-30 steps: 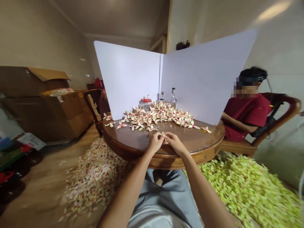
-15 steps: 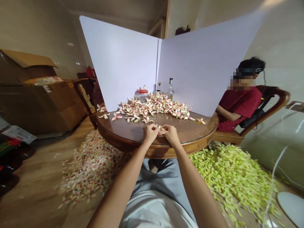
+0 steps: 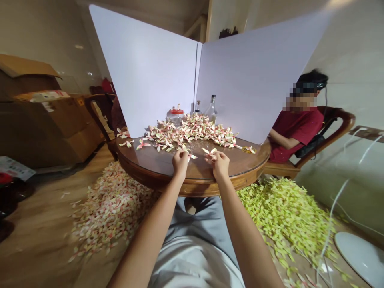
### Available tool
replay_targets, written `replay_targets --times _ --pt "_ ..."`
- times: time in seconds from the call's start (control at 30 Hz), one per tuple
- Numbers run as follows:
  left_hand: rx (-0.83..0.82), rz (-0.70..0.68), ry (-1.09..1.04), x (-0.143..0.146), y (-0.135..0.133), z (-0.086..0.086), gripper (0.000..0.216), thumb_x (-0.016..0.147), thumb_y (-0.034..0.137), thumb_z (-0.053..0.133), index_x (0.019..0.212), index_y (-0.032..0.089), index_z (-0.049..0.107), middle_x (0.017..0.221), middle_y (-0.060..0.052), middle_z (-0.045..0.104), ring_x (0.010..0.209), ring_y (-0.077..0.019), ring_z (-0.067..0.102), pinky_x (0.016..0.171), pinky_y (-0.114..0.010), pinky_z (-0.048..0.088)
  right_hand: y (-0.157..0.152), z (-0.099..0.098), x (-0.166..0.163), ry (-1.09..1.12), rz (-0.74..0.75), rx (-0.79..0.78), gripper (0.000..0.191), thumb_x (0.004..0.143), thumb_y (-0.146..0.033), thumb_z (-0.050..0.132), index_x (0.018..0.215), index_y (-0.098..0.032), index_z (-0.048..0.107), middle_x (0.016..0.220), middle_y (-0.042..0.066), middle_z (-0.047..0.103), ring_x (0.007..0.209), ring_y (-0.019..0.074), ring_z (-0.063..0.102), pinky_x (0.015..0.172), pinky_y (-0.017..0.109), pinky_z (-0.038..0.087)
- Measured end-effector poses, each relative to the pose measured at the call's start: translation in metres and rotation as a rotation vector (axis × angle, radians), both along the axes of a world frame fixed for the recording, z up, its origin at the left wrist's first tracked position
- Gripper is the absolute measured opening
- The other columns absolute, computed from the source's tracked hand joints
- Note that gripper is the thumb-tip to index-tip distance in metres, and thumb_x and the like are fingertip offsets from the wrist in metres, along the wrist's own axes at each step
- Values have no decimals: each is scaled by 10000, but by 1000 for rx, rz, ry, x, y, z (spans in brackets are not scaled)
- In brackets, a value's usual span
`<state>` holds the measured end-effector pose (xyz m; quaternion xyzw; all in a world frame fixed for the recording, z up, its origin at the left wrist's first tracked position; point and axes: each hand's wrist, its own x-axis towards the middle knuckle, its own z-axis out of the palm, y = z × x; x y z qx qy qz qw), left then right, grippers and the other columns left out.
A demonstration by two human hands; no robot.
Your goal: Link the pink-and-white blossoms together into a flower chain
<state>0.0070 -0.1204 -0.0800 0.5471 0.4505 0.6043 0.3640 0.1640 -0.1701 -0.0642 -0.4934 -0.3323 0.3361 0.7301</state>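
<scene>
A heap of pink-and-cream flowers [image 3: 192,132] covers the far half of the round glass-topped wooden table [image 3: 156,170]. My left hand [image 3: 180,164] is shut at the table's near edge, pinching a small pink-and-cream flower [image 3: 189,157]. A similar flower [image 3: 209,152] sits in the fingertips of my right hand [image 3: 221,165], a short way to the right. Both hands are apart and close to the front of the heap.
Behind the heap stand a red-lidded glass jar [image 3: 176,117] and a glass bottle [image 3: 211,111], backed by white boards [image 3: 240,72]. A person in a red shirt [image 3: 297,134] sits at the right. Yellow-green petals [image 3: 285,216] and pale pink ones [image 3: 111,208] lie heaped on the floor.
My hands have moved apart from touching at the fingertips, each keeping a flower. The whole view has shifted, with the table sitting lower and further left.
</scene>
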Motion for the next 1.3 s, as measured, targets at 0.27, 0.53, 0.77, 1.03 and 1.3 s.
replay_targets --times 0.27,0.53,0.77,1.03,1.3 --pt "196 -204 181 -5 -6 5 316 992 363 647 1233 159 646 1257 -105 662 1103 -238 666 950 -459 583 -7 -3 -7 -286 5 -41 249 1001 -369 657 1104 -144 685 1083 61 706 923 191 696 819 368 606" --pt "333 -324 350 0 -30 24 251 1007 364 626 1165 175 673 1183 -91 691 995 -192 684 891 -398 604 -21 15 -9 -420 230 73 212 1000 -341 661 1059 -139 677 1019 49 700 870 170 686 797 354 601" --pt "272 -303 314 -2 -19 12 291 995 368 644 1191 152 654 1165 -88 685 982 -201 686 860 -400 608 -24 10 -10 -437 393 90 226 996 -346 670 1079 -136 684 1027 50 709 895 181 700 822 371 607" --pt "242 -298 334 -4 -15 5 295 994 368 648 1187 145 653 1134 -82 690 940 -190 691 816 -376 615 -21 5 -9 -384 497 102 217 1006 -344 655 1064 -138 682 992 43 708 849 165 695 793 352 609" --pt "303 -264 398 -6 -20 11 254 998 373 638 1112 149 673 1098 -74 699 944 -187 685 853 -387 600 -21 8 -14 -352 452 77 194 994 -324 676 1013 -131 688 922 24 714 803 154 702 774 339 612"
